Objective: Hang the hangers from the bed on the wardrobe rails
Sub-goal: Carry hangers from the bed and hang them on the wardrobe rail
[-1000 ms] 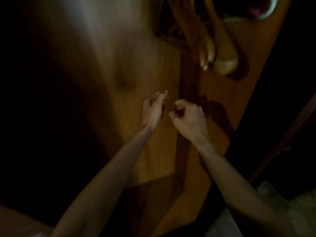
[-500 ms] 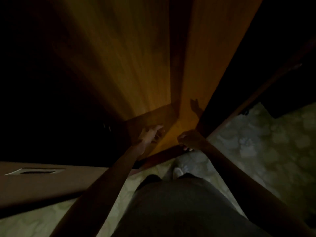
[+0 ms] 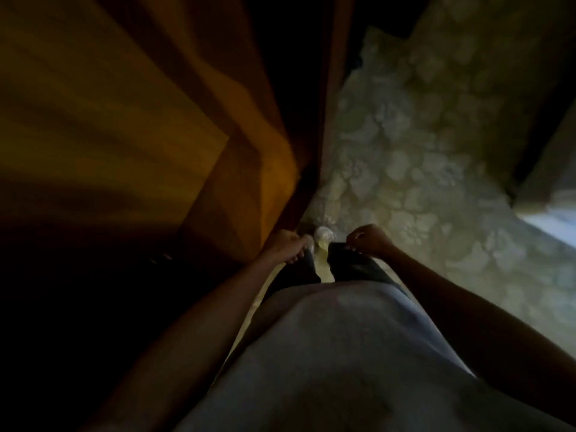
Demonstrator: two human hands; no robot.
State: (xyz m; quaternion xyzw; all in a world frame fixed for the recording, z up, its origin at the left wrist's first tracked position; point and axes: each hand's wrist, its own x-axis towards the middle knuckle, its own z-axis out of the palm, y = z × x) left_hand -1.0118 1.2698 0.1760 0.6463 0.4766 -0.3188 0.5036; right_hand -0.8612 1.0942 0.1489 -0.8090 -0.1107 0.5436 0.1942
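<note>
Both hands hang empty and loosely curled, left hand (image 3: pixel 288 246) near the wardrobe (image 3: pixel 124 126), right hand (image 3: pixel 371 241) over patterned floor (image 3: pixel 436 151), probably freed to fetch another hanger.

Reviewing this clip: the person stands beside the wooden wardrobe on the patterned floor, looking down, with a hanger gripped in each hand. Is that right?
Not quite. The head view shows no hanger: the left hand and right hand hang loosely curled and hold nothing. The rest stands: the person looks down, beside the wooden wardrobe, on the patterned floor.
</note>
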